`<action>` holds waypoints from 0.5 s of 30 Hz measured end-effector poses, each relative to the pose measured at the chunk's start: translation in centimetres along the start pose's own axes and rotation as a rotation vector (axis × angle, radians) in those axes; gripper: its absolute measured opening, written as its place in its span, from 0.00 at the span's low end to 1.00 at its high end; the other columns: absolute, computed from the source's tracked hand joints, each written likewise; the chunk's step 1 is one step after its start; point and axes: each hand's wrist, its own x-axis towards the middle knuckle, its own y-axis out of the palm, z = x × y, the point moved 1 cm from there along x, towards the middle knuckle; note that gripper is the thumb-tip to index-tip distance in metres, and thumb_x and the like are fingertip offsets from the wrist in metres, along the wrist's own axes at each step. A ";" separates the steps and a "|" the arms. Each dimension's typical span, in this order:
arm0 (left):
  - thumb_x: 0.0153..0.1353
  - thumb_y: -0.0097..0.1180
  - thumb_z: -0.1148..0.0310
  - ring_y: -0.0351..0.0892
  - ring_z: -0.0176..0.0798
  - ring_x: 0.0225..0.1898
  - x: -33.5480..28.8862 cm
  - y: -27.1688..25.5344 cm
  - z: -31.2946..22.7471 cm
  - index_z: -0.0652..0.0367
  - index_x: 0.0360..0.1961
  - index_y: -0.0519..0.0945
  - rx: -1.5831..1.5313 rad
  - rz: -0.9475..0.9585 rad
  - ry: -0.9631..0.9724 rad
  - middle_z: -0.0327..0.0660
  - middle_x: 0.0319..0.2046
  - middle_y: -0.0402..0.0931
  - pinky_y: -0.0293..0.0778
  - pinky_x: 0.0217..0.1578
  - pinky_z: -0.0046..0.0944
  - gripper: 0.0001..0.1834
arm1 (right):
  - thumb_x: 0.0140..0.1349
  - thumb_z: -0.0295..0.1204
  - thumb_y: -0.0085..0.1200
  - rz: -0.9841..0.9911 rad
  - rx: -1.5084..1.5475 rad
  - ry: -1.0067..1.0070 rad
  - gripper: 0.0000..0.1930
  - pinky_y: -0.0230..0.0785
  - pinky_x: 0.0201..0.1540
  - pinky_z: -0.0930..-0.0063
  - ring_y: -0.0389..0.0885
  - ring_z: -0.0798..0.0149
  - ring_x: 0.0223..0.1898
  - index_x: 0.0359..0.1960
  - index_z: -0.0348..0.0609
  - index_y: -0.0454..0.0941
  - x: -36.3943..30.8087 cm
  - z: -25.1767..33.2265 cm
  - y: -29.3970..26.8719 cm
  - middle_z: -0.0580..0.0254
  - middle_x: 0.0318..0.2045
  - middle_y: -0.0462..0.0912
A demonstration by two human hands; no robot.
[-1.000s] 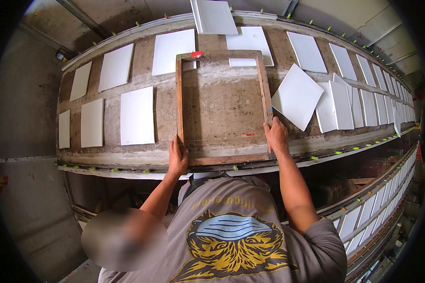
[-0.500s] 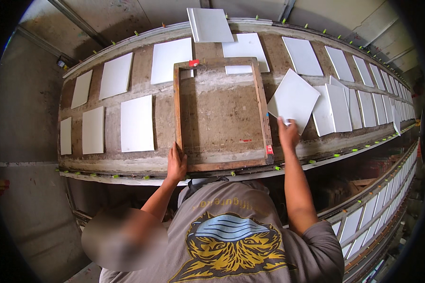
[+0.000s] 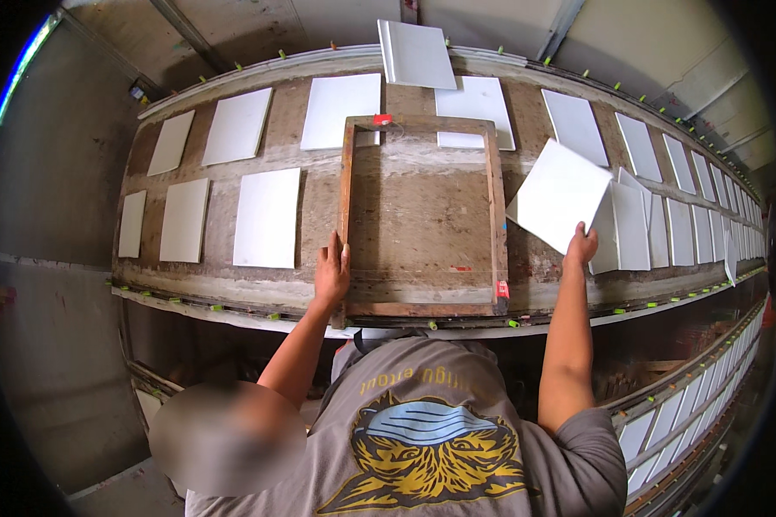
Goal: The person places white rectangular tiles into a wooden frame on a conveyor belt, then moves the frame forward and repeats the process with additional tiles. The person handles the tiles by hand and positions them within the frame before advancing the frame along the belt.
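My left hand (image 3: 331,271) is closed on the left bar of a wooden frame (image 3: 422,308), near its lower corner. The frame lies on a long brown table, and the tabletop shows through its middle. Red tape marks its top and right bars. To the right of the frame, my right hand (image 3: 582,248) pinches a white sheet (image 3: 559,191) by its lower edge. The sheet is turned askew, over other white sheets (image 3: 631,228) on the table. Two white sheets (image 3: 343,103) reach under the frame's top corners.
More white panels lie in two rows along the table (image 3: 190,284). A white folded stack (image 3: 416,56) sits at the far edge. Small green clips (image 3: 515,324) line both edges. At lower right, another rack (image 3: 655,439) holds white panels. A wall (image 3: 47,345) stands left.
My right hand has moved right, and the white sheet has turned with it. My left hand has slid a little farther up the frame's bar. The whole view has shifted slightly.
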 end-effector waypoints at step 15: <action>0.77 0.44 0.49 0.77 0.69 0.46 -0.4 -0.4 -1.1 0.48 0.78 0.55 0.016 0.029 -0.039 0.63 0.49 0.72 0.76 0.47 0.59 0.34 | 0.74 0.31 0.54 0.578 0.213 -0.340 0.28 0.64 0.69 0.60 0.72 0.52 0.68 0.74 0.51 0.65 -21.9 9.7 7.8 0.49 0.69 0.72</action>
